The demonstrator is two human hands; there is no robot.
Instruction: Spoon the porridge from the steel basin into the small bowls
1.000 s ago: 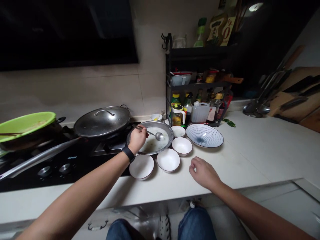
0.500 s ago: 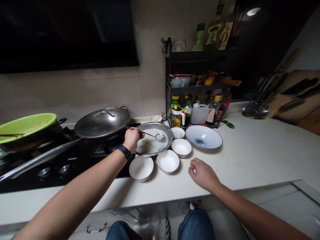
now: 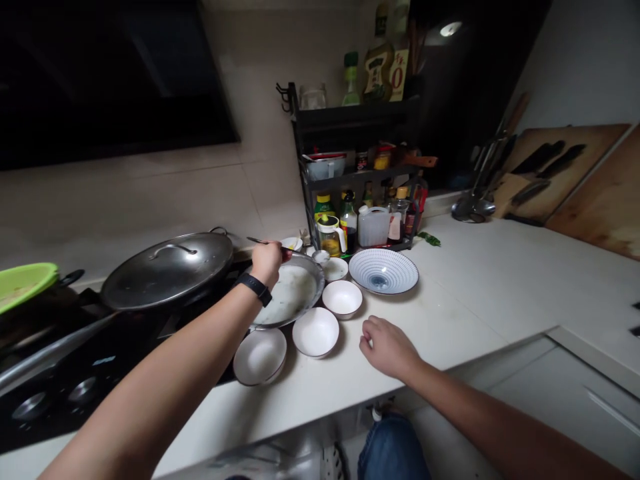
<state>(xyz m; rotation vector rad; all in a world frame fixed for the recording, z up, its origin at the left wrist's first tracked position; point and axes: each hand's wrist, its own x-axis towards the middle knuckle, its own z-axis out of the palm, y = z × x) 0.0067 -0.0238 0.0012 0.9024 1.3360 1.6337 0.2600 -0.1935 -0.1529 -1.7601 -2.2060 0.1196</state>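
While a spoon [image 3: 321, 256] is grasped in the left hand [image 3: 265, 261], its long axis lying crosswise with the bowl end pointed right, just past the far rim of a metal dish [image 3: 290, 293], the right hand [image 3: 387, 347] is held loosely open and empty above the counter [image 3: 450, 300]. Only a thin pale film is seen in the dish, and the white bowls [image 3: 316, 332] beside it appear empty. Farther off, a striped bowl [image 3: 383, 270] is set before a rack [image 3: 300, 133] of bottles.
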